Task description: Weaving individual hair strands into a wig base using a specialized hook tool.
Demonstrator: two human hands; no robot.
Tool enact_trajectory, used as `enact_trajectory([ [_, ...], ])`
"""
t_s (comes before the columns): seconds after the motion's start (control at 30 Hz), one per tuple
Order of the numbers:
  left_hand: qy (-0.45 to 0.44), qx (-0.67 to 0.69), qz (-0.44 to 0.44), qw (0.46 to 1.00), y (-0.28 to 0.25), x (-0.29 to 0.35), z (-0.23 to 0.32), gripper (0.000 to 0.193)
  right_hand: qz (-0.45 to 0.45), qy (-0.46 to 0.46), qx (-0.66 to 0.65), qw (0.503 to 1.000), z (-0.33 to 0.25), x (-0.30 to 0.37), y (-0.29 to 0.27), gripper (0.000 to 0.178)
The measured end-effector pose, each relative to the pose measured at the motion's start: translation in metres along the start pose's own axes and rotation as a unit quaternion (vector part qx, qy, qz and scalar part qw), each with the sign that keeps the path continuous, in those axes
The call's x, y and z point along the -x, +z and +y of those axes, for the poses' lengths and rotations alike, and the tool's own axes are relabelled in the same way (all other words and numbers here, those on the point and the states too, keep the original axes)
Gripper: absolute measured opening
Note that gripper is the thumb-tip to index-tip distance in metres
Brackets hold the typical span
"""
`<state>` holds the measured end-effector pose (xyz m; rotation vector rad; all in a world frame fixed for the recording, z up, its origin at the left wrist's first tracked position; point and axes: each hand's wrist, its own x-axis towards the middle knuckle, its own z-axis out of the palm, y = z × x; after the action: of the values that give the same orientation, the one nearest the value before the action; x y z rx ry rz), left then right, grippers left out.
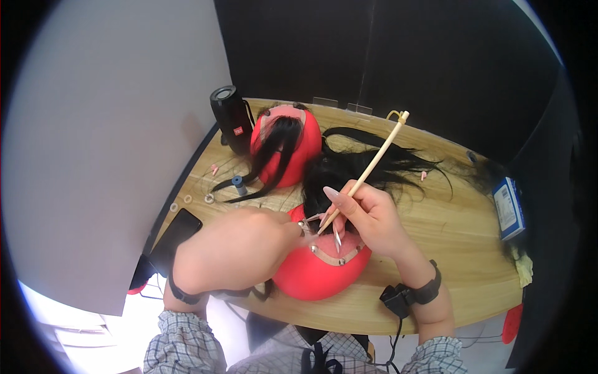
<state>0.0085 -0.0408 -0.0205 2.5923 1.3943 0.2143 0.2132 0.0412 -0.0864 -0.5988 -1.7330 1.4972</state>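
Note:
A rounded red head form [321, 283] lies in front of me at the table's near edge. Pins hold a light-edged mesh patch [341, 244] on it, and long black hair [317, 181] spreads from its far side. Pinched in my right hand [377, 221] is a slim pale wooden stick [380, 153], slanting up to the right with its lower tip at the mesh. My left hand [233, 249] is closed beside the mesh's left edge; its fingertips are mostly hidden, and what they hold does not show clearly.
Behind stands another red form [305, 153] with black hair, beside a black cylindrical speaker [230, 121]. Left lie a blue spool [238, 182], small rings [187, 199] and a dark phone-like slab [180, 229]. A blue-white box [509, 210] sits far right. Dark panels [436, 68] wall the table.

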Motion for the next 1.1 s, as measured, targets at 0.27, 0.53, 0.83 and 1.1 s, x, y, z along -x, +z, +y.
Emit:
enact_trajectory([
  [0.27,0.093,-0.075,0.153,0.981,0.043,-0.005,0.002,0.010,0.016,0.008,0.000,1.000,0.003,-0.001,0.002,0.025],
  [0.53,0.094,-0.155,0.202,0.963,0.060,-0.013,-0.009,0.011,0.027,0.009,-0.015,0.999,0.006,-0.002,0.001,0.028],
  [0.83,0.128,-0.190,0.202,0.952,0.058,-0.014,-0.003,0.020,0.026,0.002,-0.031,0.999,0.007,-0.003,0.002,0.028],
  [1.1,0.157,-0.098,0.154,0.971,0.054,0.001,0.004,0.011,0.033,0.006,-0.056,0.998,0.007,-0.003,0.003,0.026],
])
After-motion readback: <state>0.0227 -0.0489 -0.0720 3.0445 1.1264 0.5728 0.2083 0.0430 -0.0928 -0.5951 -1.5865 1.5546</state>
